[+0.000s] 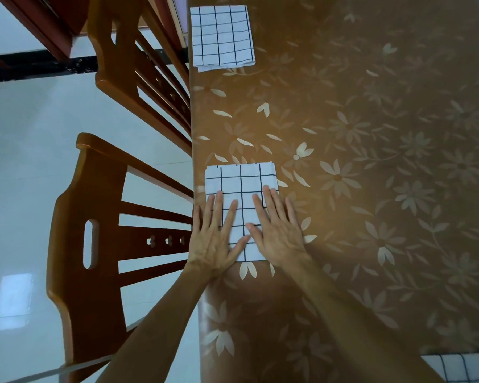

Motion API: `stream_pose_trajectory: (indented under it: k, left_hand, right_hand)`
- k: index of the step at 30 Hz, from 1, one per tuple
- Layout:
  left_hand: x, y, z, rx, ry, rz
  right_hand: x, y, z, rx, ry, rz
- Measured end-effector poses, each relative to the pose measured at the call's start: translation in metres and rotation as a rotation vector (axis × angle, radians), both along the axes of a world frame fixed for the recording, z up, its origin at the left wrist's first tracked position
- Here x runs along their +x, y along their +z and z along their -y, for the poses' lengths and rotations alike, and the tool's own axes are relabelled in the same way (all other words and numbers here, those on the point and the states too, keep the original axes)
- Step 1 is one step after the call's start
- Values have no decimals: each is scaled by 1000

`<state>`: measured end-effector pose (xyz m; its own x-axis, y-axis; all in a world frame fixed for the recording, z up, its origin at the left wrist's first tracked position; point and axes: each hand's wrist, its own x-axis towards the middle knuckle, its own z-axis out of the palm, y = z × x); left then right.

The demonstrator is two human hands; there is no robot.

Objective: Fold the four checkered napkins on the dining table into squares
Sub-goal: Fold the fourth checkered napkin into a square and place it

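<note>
A folded white napkin with a dark grid [241,186] lies near the table's left edge, in front of me. My left hand [216,236] and my right hand [274,228] both rest flat on its near half, palms down and fingers spread, thumbs almost touching. A second folded checkered napkin [221,35] lies farther along the same edge, at the top of the view. A corner of a third checkered napkin [465,366] shows at the bottom right, cut off by the frame.
The brown tablecloth with pale flowers [371,161] covers the dining table. Two wooden chairs, one near [94,239] and one far [127,64], stand against the table's left edge over a glossy tiled floor.
</note>
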<state>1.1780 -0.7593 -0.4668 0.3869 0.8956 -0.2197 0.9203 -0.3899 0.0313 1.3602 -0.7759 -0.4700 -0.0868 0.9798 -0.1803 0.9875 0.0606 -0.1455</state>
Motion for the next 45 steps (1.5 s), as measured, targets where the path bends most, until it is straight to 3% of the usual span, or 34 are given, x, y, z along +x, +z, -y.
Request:
stream_pose_trajectory:
  k: [9, 18, 22, 34, 45]
  left_hand:
    - [-6, 21, 8, -28, 66, 62]
    - [-48, 103, -11, -36, 112, 121]
    - [-87, 135, -8, 5, 80, 80]
    - [-233, 234, 6, 92, 14, 212]
    - [-305, 238, -36, 66, -27, 137]
  right_hand:
    - [-3, 20, 3, -37, -42, -54]
    - [-42, 101, 7, -16, -107, -125]
    - [-75, 135, 18, 9, -126, -93]
    - [-220, 217, 76, 201, -287, -105]
    - [-288, 219, 42, 173, -349, -103]
